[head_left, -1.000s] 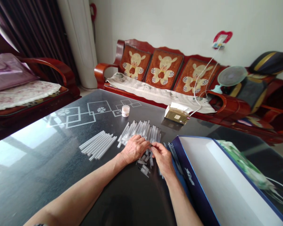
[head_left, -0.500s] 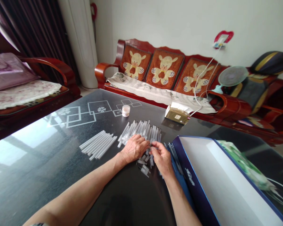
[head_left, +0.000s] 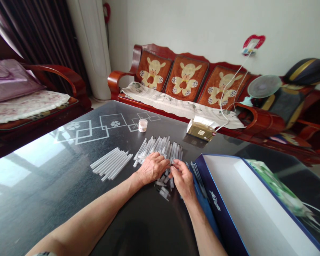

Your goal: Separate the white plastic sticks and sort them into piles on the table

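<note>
My left hand rests knuckles-up on a heap of translucent plastic tubes lying on the dark glass table. Its fingers are curled and pinched toward my right hand. The fingertips of the two hands meet over a small tube piece that I cannot make out clearly. Short clear caps lie scattered just under both hands. A second, neat row of longer white tubes lies to the left, apart from my hands.
An open blue box with a white inside stands at my right, with a green-printed plastic bag beyond it. A small white jar and a tissue pack sit farther back. Red wooden sofas ring the table.
My hands have stayed in place; the right hand's fingers have shifted slightly toward the left hand. The camera has drifted a little.
</note>
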The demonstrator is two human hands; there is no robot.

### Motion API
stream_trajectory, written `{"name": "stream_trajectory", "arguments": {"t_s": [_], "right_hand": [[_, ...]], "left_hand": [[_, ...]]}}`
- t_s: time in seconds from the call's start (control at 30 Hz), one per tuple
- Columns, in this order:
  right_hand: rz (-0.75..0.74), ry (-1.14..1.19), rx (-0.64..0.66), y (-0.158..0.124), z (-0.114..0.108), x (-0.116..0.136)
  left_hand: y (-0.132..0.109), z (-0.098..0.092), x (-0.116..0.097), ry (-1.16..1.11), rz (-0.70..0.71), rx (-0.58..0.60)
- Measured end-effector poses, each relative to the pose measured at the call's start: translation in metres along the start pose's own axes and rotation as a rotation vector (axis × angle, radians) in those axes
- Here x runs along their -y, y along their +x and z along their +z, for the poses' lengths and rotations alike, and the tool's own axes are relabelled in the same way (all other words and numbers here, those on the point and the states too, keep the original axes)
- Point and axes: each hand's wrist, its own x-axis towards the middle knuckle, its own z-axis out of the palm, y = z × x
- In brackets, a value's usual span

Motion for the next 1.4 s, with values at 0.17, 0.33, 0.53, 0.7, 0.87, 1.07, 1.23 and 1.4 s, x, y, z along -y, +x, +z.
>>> {"name": "stream_trajectory", "arguments": {"t_s": [0.17,0.33,0.53,0.7,0.87,1.07,1.23,1.4], "right_hand": [[0.051,-0.120,-0.025,-0.001,-0.001,0.005],[-0.015,-0.071,-0.008,-0.001,0.000,0.004],[0.019,-0.081,-0.024,-0.002,-0.001,0.002],[-0.003,-0.151,0.002,-0.001,-0.001,-0.001],[-0.064,-0.053,-0.036,0.003,-0.001,-0.007],[-0.030,-0.114,-0.156,0.006,-0.010,-0.008],[-0.191,-0.268,0.043,-0.003,-0.009,0.001],[-0.225,-0.274,-0.024,-0.004,-0.003,0.000]], "left_hand": [[0.000,0.001,0.000,0.011,0.017,0.000],[0.000,0.001,0.000,0.011,0.013,0.007],[0.000,0.000,0.000,0.021,0.018,0.004],[0.000,0.000,0.000,0.015,0.020,0.028],[-0.001,-0.004,0.004,0.009,-0.011,0.030],[-0.002,-0.008,0.010,0.047,-0.103,-0.008],[-0.002,-0.008,0.010,0.040,-0.085,-0.005],[-0.002,-0.010,0.006,0.006,-0.046,-0.003]]}}
